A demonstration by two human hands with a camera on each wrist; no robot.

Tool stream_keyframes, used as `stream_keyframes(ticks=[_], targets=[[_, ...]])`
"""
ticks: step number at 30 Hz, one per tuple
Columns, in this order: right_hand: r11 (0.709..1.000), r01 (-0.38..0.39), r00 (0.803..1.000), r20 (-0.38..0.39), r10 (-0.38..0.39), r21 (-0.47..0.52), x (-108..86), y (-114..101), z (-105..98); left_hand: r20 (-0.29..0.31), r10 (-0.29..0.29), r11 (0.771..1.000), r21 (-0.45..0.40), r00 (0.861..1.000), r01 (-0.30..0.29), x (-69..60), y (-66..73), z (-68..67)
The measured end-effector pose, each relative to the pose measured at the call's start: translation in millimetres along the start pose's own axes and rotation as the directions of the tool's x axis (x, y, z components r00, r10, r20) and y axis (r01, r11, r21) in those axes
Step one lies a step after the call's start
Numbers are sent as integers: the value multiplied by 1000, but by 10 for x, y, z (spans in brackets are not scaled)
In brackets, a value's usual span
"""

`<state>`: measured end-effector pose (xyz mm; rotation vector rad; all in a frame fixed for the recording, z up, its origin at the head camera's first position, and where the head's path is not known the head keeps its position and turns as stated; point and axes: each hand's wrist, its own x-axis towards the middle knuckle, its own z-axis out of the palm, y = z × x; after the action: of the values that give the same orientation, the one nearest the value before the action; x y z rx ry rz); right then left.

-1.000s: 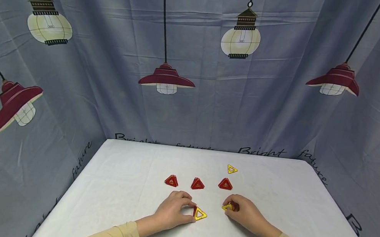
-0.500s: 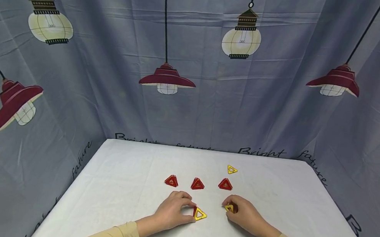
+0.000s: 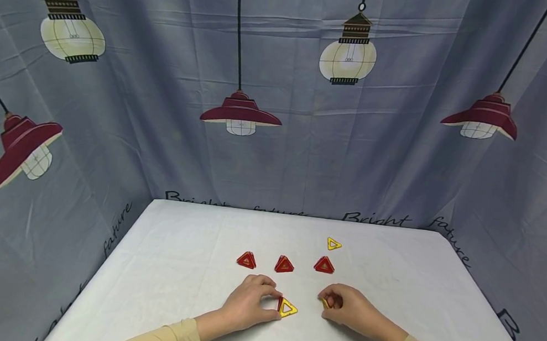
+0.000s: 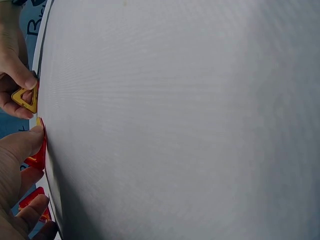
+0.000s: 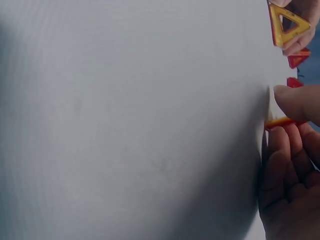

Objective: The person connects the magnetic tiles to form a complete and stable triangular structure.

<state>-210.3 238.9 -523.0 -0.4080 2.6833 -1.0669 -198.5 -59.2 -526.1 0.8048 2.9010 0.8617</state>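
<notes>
On the white table my left hand holds a triangular magnetic piece between thumb and fingers. A yellow open-framed face shows on its right side and red on the side by the hand. To the right, my right hand pinches a second triangular magnetic tile, seen nearly edge-on in the head view. In the left wrist view this tile shows its yellow face. The right wrist view shows its red and yellow edge, with fingers partly covering it. The two pieces are apart.
Behind the hands stand three red triangular pieces in a loose row. A flat yellow triangle tile lies beyond the right one. A patterned grey curtain hangs behind the table.
The right hand has lowered slightly and turned its tile, so the yellow face narrows to an edge. My left hand and its piece have stayed in place.
</notes>
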Motion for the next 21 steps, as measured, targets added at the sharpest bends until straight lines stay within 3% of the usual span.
stream_keyframes(ticks=[4,10,15,21], targets=[[1000,3,999,31,-4,24,-33,-24,-49,2,1,1000,2,1000,-1,6,-3,4],[996,75,994,70,-78,51,-91,-9,-146,5,9,1000,21,1000,-9,11,13,-2],[993,115,991,69,-117,43,-89,14,-164,12,46,995,86,999,-46,33,24,-8],[993,108,992,57,-111,56,-29,19,-109,39,75,990,120,996,-80,82,34,-6]])
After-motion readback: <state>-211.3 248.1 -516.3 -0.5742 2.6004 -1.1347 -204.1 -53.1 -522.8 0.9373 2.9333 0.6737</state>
